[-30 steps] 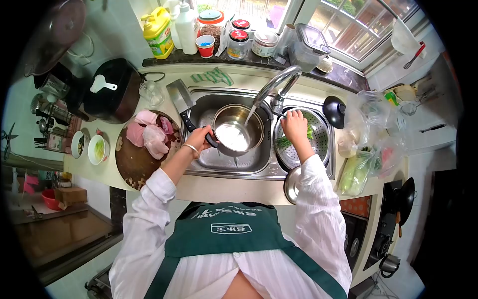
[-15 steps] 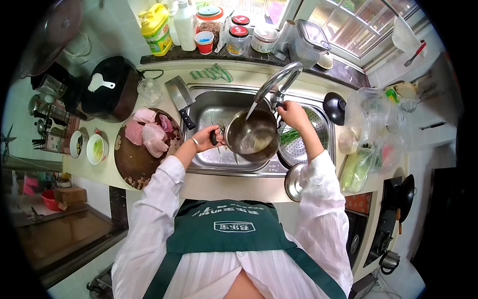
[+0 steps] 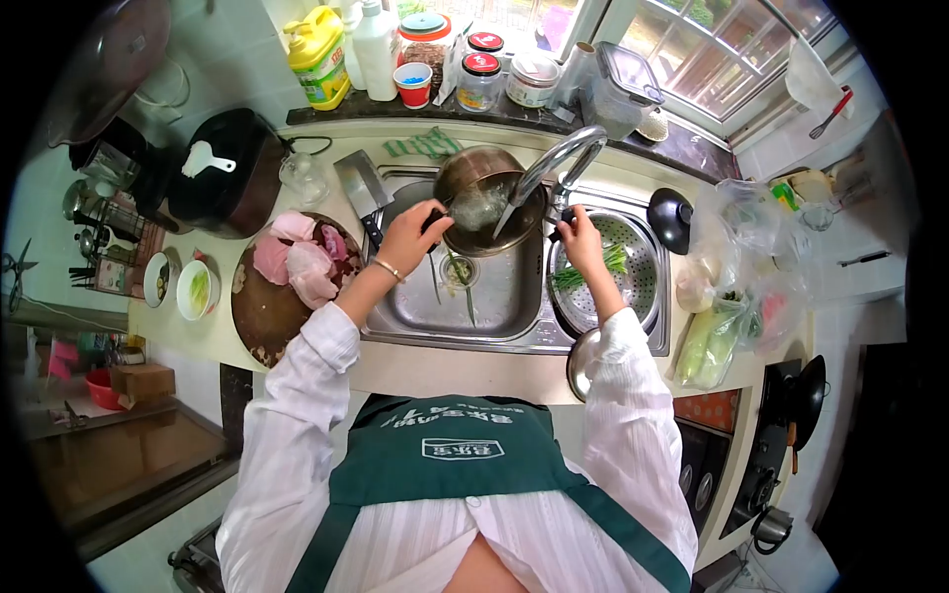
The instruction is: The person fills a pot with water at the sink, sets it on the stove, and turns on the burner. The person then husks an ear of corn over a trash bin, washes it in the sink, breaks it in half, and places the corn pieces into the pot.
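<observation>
My left hand [image 3: 413, 239] is closed around the black handle of a metal pot [image 3: 463, 173] over the left sink basin [image 3: 506, 306]. The pot is tilted and has water in it, under the spout of the curved faucet [image 3: 568, 148]. My right hand [image 3: 581, 245] grips the faucet's dark lever. Below that hand, chopped green stalks [image 3: 615, 259] lie in a perforated metal colander [image 3: 641, 289] in the right basin. Long green scraps [image 3: 471, 304] lie near the drain of the left basin.
Left of the sink, raw meat [image 3: 308, 272] rests on a round cutting board [image 3: 259, 321], and a cleaver [image 3: 362, 183] lies at the basin's edge. A black lid [image 3: 670, 219] and bagged vegetables [image 3: 707, 341] are to the right. Jars and bottles line the windowsill [image 3: 395, 111].
The pot has moved back and left and is now tilted, with my left hand raised along with it. The drain and green scraps are exposed. My right hand remains at the faucet lever.
</observation>
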Tool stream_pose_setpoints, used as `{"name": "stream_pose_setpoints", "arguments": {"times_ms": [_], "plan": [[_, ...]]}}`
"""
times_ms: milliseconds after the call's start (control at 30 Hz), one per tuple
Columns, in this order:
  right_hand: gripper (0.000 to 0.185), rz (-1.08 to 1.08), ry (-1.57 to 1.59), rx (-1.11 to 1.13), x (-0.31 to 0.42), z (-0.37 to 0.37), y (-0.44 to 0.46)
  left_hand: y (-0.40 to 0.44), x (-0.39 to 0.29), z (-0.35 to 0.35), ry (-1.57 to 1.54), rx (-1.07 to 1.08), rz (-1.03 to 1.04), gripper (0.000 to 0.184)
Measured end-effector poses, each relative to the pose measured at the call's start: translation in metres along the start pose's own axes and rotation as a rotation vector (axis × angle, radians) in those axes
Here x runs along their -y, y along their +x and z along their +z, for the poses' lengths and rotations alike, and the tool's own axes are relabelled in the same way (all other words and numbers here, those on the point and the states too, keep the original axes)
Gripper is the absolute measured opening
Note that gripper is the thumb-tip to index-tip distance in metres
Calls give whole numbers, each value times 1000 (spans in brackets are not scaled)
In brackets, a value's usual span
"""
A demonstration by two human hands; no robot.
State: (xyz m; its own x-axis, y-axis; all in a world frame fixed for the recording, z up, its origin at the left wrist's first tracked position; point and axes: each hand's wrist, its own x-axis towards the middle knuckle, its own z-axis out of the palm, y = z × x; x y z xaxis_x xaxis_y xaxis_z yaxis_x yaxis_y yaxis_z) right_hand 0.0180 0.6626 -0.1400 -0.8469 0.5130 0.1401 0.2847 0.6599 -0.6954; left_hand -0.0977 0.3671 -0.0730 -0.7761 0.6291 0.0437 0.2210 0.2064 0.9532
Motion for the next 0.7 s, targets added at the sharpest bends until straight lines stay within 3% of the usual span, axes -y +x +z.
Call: {"name": "stream_pose_setpoints", "arguments": {"times_ms": [67, 200, 300, 400, 433, 467, 567, 700], "plan": [[26, 204, 282, 140, 5, 19, 0, 7, -36, -4, 466, -34, 293, 29], [24, 357, 614, 390, -10, 58, -3, 28, -69, -9, 650, -25, 302, 32], [30, 410, 515, 552, 2, 42, -16, 43, -68, -17, 320, 86, -66, 33], [36, 464, 380, 719, 20, 8, -25, 54, -13, -33, -69, 228, -419, 24], [37, 530, 337, 770, 29, -6, -26, 49, 1, -36, -69, 228, -418, 24], [38, 595, 293, 818, 33, -14, -25, 43, 14, -39, -130, 246, -558, 22], [37, 520, 264, 858, 26, -24, -12, 25, 77, -30, -269, 260, -863, 15], [37, 331, 131, 785, 58, -45, 3, 5, 131, 3, -361, 279, -937, 17]]}}
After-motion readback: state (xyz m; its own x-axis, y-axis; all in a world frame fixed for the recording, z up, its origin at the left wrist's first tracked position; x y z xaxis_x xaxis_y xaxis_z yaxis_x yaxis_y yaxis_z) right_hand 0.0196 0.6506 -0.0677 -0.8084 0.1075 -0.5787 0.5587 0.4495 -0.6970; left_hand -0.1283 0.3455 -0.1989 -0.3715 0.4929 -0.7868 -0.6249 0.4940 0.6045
